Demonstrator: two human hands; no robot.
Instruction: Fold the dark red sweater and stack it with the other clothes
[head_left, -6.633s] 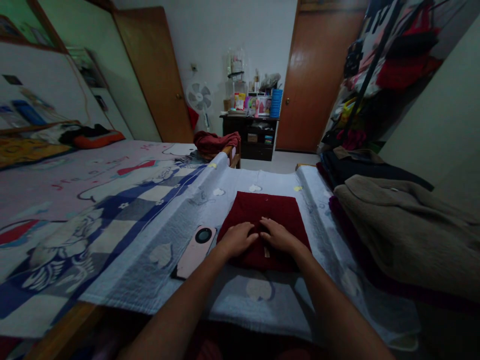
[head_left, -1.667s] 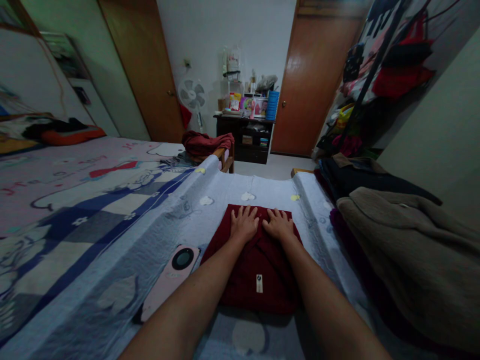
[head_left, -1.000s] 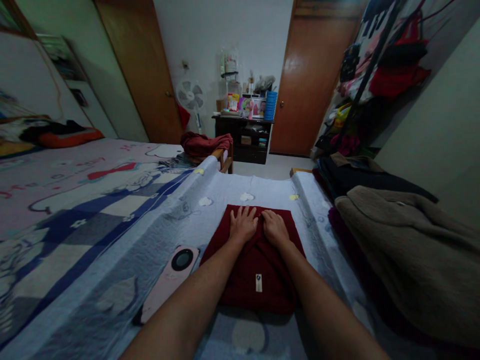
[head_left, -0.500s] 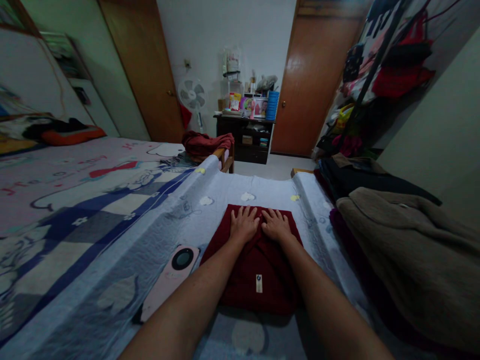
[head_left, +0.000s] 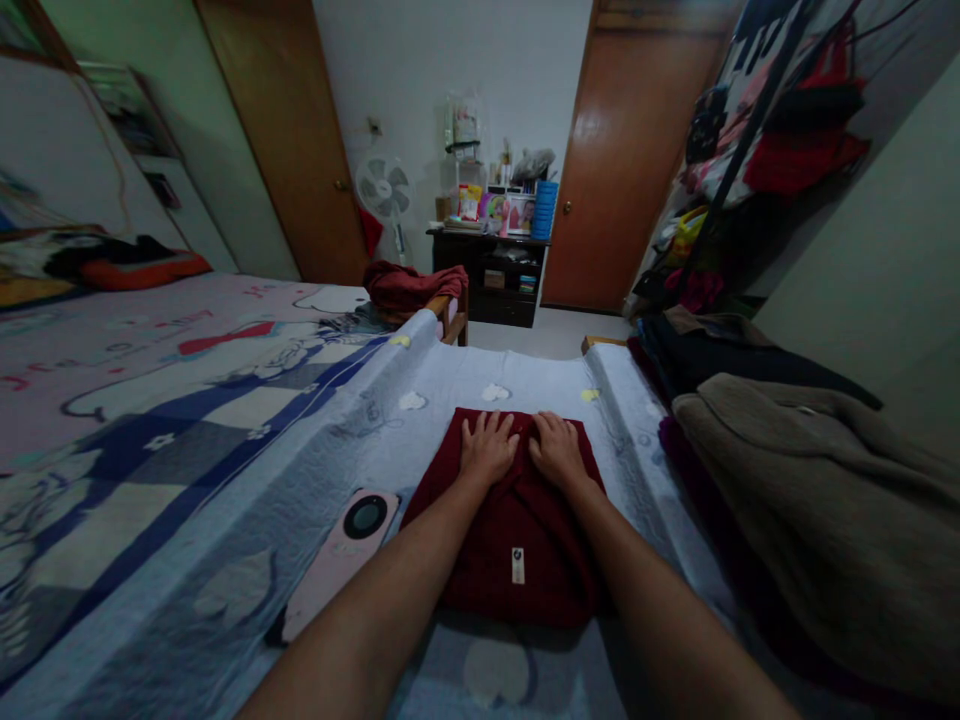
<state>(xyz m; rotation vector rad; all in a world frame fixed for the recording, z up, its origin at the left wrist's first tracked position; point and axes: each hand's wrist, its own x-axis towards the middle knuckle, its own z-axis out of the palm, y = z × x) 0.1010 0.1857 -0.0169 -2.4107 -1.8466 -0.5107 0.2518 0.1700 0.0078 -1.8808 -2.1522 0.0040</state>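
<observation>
A dark red garment [head_left: 525, 540], folded into a flat block with a small pale label near its front, lies on a light blue sheet [head_left: 495, 675] with heart shapes. My left hand [head_left: 489, 447] rests flat on its far left part, fingers spread. On the far right part lies my right hand [head_left: 556, 447], palm down, its fingers a little apart and near the far edge. Neither hand grips anything. To the left of the garment is a pink phone [head_left: 337, 565] with a round black camera ring, partly beside my left forearm.
Folded clothes [head_left: 817, 480], brown and dark, are piled on the right. A patterned bedspread [head_left: 225, 410] covers the left. Beyond stand a reddish cloth heap [head_left: 412, 290], a fan [head_left: 385, 188] and a dark cabinet [head_left: 487, 305]. Clothes hang at the upper right.
My right hand has shifted slightly to the right and toward the garment's far edge. My left hand, the garment and the phone look unchanged.
</observation>
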